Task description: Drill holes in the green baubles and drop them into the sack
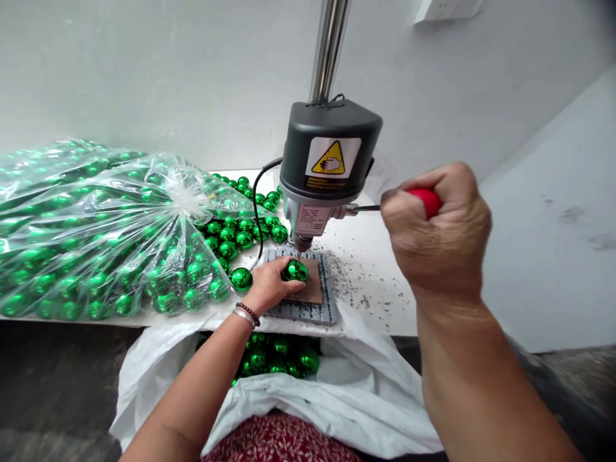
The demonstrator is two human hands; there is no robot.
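Observation:
A shiny green ball (297, 272) rests on a brown board (314, 289) on the grey base of a small drill press (332, 154). My left hand (269, 283) grips this ball between thumb and fingers, directly under the chuck (303, 243). The thin drill bit comes down to the top of the ball; whether it has gone in, I cannot tell. Wrapped round the red knob (426, 203) of the press's feed lever, my right hand (436, 231) is closed to the right of the machine.
A tied clear bag (120, 244) full of green balls lies on the white table at left. Loose green balls (244, 239) sit beside it. Below the table edge, a white sack (366, 398) holds more balls. Dark shavings (366, 282) litter the tabletop. A black cord (256, 205) hangs left of the press.

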